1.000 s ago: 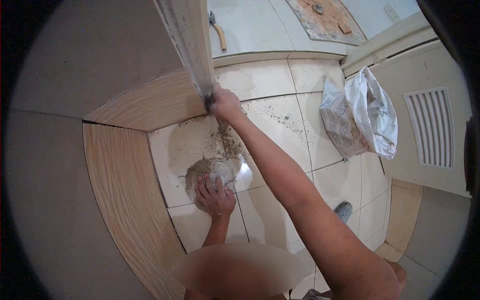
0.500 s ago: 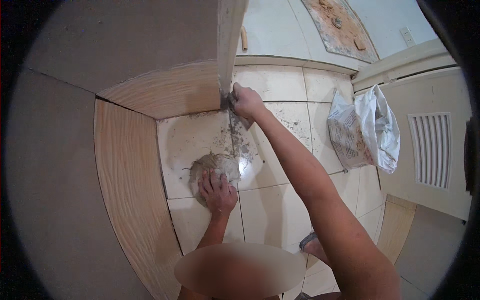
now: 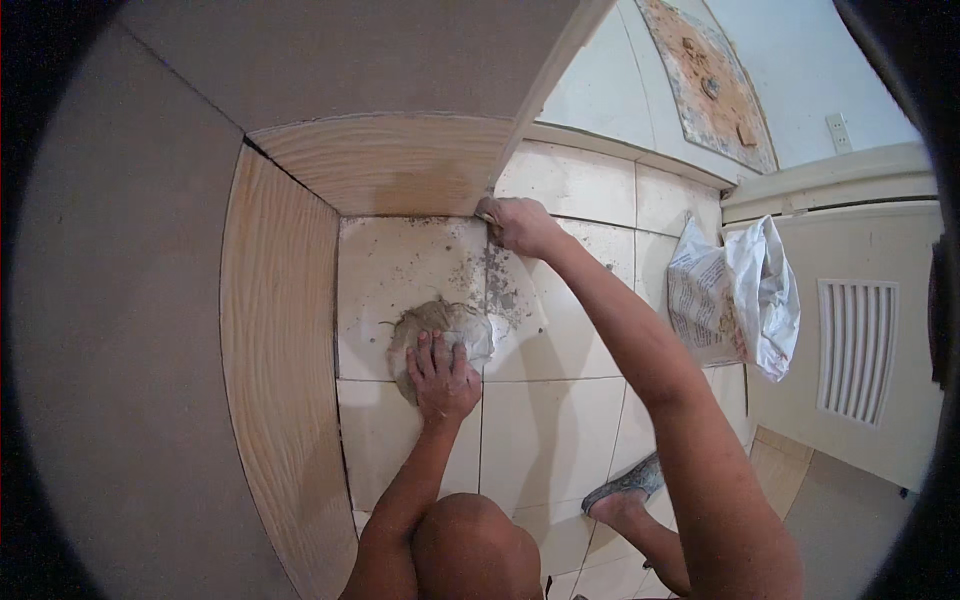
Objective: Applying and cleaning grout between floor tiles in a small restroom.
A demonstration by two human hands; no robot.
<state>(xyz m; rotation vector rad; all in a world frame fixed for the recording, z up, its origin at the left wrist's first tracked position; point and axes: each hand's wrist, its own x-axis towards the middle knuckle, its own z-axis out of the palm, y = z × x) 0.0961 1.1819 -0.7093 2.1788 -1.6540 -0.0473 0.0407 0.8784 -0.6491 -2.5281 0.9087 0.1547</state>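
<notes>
My left hand (image 3: 446, 378) lies with fingers spread on a flattened grey mound of wet mortar (image 3: 408, 330) on the tiled floor. A whitish, sheet-like patch (image 3: 472, 335) lies by that hand at the mound's right side. My right hand (image 3: 522, 228) is closed at the wall's end, low by the floor, beside the wood-patterned skirting tile (image 3: 400, 165). What its fingers grip is mostly hidden and cannot be made out. Grey mortar crumbs (image 3: 508, 300) are scattered on the floor tiles between my hands.
A second wood-patterned skirting tile (image 3: 280, 340) runs along the left wall. To the right, a crumpled white sack (image 3: 735, 290) stands before a door with a louvred vent (image 3: 858, 350). Beyond the threshold lies a dirty board (image 3: 710, 85) with debris. My foot in a grey shoe (image 3: 625, 485) is at lower right.
The view has shifted, and my knee now shows at the bottom. My right hand has turned and stays near the wall's end. My left hand remains on the mortar.
</notes>
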